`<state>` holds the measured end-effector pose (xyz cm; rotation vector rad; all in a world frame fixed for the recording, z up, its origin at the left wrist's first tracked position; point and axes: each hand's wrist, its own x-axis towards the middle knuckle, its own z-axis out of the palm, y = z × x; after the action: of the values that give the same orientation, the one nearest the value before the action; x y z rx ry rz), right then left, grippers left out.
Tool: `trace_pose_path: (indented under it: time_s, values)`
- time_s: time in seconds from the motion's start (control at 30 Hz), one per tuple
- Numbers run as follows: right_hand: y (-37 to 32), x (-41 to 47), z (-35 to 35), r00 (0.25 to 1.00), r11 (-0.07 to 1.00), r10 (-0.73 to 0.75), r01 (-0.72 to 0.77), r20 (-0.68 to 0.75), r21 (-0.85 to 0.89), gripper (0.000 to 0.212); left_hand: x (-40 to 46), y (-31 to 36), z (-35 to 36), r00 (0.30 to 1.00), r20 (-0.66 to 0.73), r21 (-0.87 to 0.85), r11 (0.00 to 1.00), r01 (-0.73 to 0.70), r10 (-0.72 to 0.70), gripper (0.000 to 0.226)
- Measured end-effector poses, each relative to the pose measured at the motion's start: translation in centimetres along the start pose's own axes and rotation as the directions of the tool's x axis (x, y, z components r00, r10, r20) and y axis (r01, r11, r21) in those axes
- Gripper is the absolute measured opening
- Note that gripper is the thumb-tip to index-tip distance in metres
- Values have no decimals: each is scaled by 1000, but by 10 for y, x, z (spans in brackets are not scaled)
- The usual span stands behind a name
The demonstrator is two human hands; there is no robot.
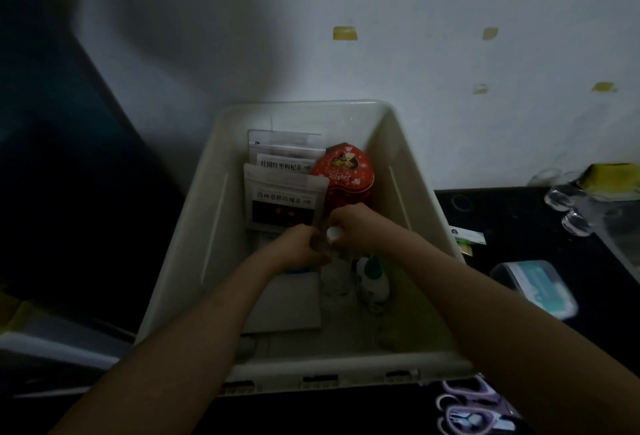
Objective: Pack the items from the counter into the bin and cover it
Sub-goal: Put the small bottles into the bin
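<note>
A cream plastic bin (408, 171) stands open on the dark counter against the wall. Inside stand white tea pouches (284, 188) at the back left, a red heart-shaped tin (346, 174) beside them, a flat grey box (287, 299) and a white bottle with a green cap (374, 278). Both hands are down in the bin, close together. My left hand (304, 247) and my right hand (353, 226) grip a small clear bottle with a white cap (334, 233) between them; its body is mostly hidden.
On the black counter to the right lie a teal-and-white packet (540, 287), a small labelled item (465, 237) and clear plastic pieces (568, 206). Purple-handled scissors (474, 410) lie in front of the bin. Yellow tape marks dot the wall.
</note>
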<state>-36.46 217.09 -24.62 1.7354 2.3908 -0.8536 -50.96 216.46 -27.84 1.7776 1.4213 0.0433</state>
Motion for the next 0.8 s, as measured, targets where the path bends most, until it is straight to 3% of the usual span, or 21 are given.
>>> trace_pose_path:
  time_s: [0.23, 0.67, 0.8]
  values:
    - [3, -4, 0, 999, 997, -3, 6, -42, 78, 20, 1, -2, 0, 999, 36, 60, 998, 0, -2, 30]
    - [2, -3, 0, 995, 999, 17, -22, 95, 49, 41, -2, -4, -1, 996, 88, 123, 992, -26, 15, 34]
    - [1, -1, -3, 998, 997, -10, 5, 58, 80, 40, -2, -2, -2, 994, 102, 170, 985, 9, -26, 31]
